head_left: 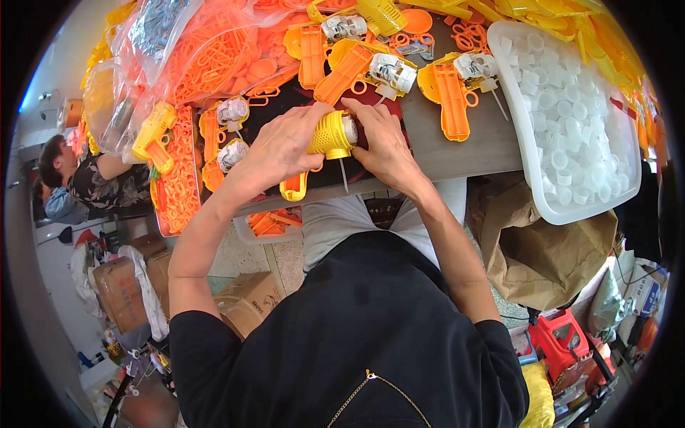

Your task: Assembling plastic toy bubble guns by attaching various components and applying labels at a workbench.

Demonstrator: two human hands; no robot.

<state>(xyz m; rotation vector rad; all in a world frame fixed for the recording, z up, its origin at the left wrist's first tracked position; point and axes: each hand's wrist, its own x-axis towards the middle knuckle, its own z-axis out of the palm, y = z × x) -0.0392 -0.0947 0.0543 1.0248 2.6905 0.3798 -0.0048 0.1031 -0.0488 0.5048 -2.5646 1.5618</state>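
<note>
Over the front edge of the table I hold a yellow toy gun (330, 137) with a perforated, rounded body. My left hand (291, 139) is wrapped round its rear and top, while my right hand (385, 143) grips the front end, thumb and fingers around it. A pale insert shows at that end, and a thin white tube (344, 175) hangs below. The gun's yellow and orange handle (293, 187) points down under my left hand. Just beyond my hands lies an open gun half (345, 75) with an orange handle and a white mechanism (392, 73).
Another gun half (451, 103) lies right of my hands, near a white bin (531, 192) of translucent caps. At left are a tray (158, 203) of orange rings, a closed yellow toy gun (154, 139) and bagged orange parts (214, 64). A person (107, 171) sits farther left.
</note>
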